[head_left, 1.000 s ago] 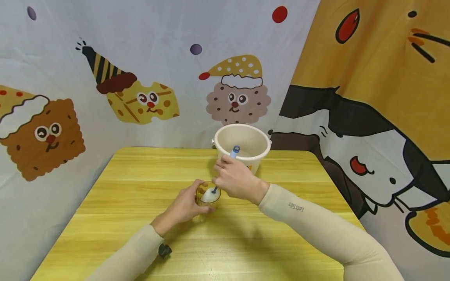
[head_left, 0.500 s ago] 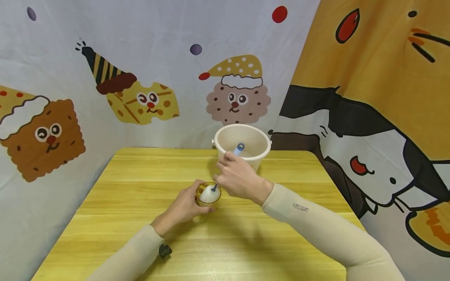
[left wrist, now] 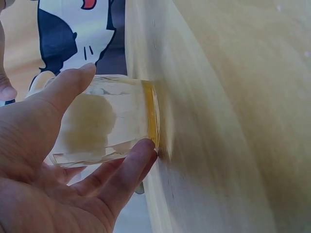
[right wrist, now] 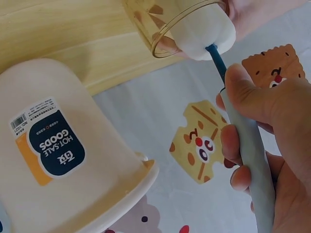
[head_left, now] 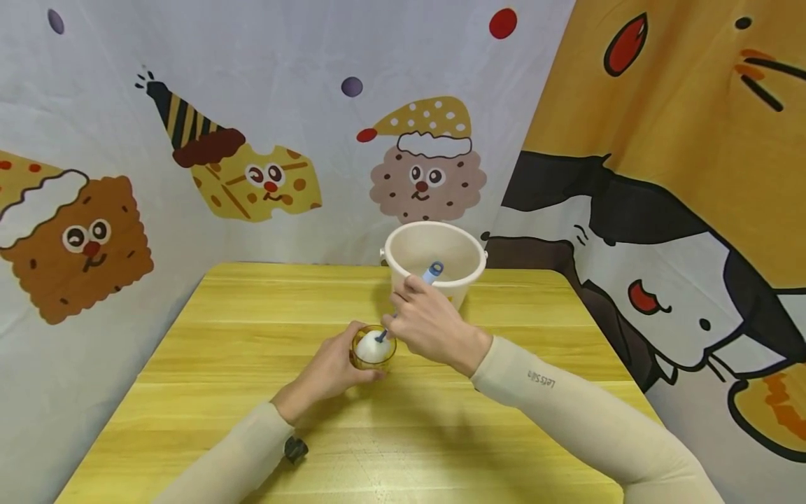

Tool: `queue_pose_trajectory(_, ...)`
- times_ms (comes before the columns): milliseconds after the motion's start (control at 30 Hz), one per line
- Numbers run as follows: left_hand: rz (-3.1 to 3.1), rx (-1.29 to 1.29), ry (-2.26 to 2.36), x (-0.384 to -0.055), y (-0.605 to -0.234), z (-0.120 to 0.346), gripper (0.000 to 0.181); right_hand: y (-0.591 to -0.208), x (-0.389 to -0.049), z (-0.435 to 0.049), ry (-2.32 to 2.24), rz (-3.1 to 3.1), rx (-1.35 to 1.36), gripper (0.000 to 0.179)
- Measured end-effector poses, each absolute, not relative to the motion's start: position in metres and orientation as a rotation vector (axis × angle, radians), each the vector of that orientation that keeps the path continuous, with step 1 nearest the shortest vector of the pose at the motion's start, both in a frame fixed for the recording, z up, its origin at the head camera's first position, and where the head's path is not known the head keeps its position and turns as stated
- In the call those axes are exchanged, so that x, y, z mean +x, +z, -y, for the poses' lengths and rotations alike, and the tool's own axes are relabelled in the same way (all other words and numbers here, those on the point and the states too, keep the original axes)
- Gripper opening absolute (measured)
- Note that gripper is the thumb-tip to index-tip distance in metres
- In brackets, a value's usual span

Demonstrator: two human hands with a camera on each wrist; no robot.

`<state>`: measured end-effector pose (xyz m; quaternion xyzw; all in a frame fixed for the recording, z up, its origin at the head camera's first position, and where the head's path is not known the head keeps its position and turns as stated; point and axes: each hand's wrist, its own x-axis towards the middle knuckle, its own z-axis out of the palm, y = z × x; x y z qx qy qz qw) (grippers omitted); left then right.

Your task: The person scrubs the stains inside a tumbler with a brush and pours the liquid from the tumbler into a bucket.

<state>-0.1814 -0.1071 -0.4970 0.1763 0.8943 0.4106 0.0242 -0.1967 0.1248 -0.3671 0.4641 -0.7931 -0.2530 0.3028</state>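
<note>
My left hand [head_left: 329, 365] holds a clear, amber-tinted drinking glass [left wrist: 129, 116] from the side, thumb on one side and fingers on the other. The glass stands upright, its amber base at or very close to the tabletop. In my right hand [head_left: 434, 323] is a sponge cup brush with a pale blue handle [right wrist: 249, 145] and a dark blue stem [right wrist: 216, 63]. Thumb and fingers wrap the handle. The brush's white sponge head [head_left: 371, 347] sits inside the mouth of the glass, partly above the rim in the right wrist view.
A cream bucket [head_left: 441, 245] with a dark blue label [right wrist: 57, 145] stands at the back of the wooden table [head_left: 264, 301], just behind my right hand. A cartoon-printed cloth [head_left: 302, 56] hangs behind. A small black object [head_left: 295, 449] shows by my left sleeve.
The brush handle's top end has swung to the right, with my right hand moving slightly right. The sponge head has shifted and risen a little in the glass. My left hand stays put.
</note>
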Motion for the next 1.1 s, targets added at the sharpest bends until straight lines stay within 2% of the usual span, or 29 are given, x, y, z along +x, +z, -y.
queue_pose_trajectory(267, -2.775, 0.59, 1.284, -0.182, -0.499, 0.107, 0.08, -0.368, -0.194, -0.122, -0.629, 2.075, 1.194, 0.009)
queue_pose_trajectory(567, -2.781, 0.575, 1.293, -0.182, -0.5, 0.107, 0.08, -0.372, -0.19, -0.119, -0.598, 2.081, 1.136, 0.018)
queue_pose_trajectory(1100, -2.807, 0.586, 1.268, -0.183, -0.499, 0.107, 0.077, -0.38, -0.185, -0.113, -0.591, 2.105, 1.014, 0.012)
